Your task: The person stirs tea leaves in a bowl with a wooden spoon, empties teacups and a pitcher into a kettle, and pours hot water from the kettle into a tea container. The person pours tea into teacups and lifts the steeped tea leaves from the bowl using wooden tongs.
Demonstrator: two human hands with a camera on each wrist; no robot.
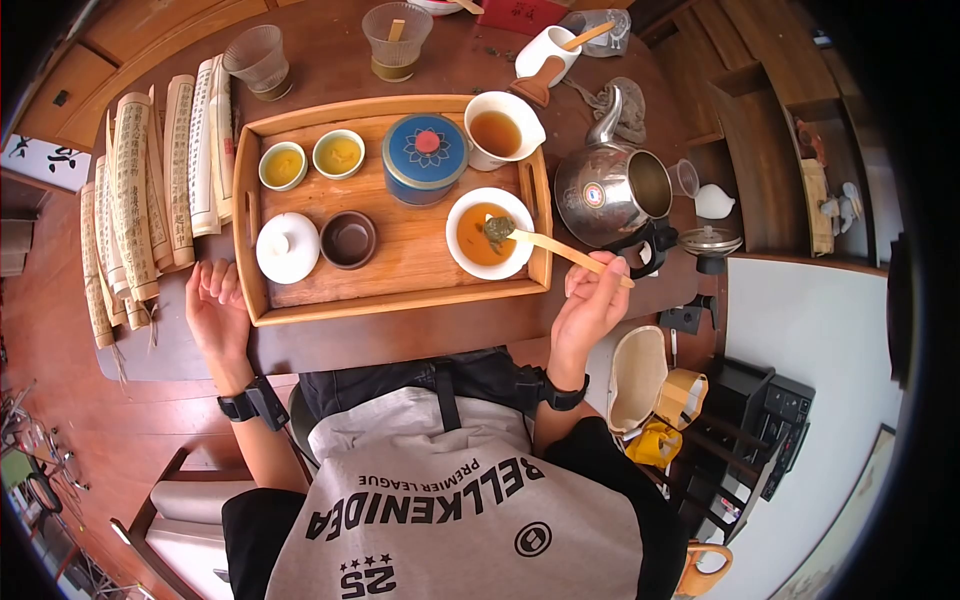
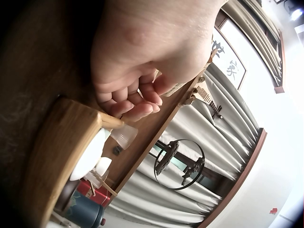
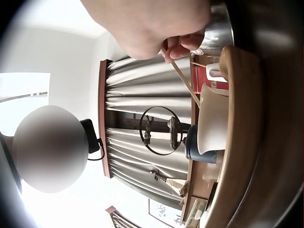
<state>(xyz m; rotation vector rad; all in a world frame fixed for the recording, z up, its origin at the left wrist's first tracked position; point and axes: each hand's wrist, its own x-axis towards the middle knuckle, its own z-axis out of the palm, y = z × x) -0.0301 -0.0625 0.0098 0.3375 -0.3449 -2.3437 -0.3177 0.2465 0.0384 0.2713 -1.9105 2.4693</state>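
Note:
My right hand (image 1: 590,308) pinches a slim bamboo tea stick (image 1: 570,254) between thumb and fingers. The stick's far end reaches over a white tea bowl (image 1: 452,248) of amber tea, at a clump of wet tea leaves (image 1: 497,230). In the right wrist view the stick (image 3: 184,78) slants down to the bowl's rim. My left hand (image 1: 217,308) rests by the tray's left front corner, fingers loosely curled, holding nothing. On the wooden tray (image 1: 400,297) sit a white lid (image 1: 287,248), a dark cup (image 1: 349,240), a blue tin (image 1: 425,165), and a pitcher (image 1: 497,133) of tea.
Two small cups (image 1: 283,166) of yellow tea are at the tray's back left. Bamboo-slip scrolls (image 1: 135,190) lie left of it. A steel kettle (image 1: 600,190) stands close on the right, its black handle near my right hand. Ribbed glasses (image 1: 255,58) stand behind.

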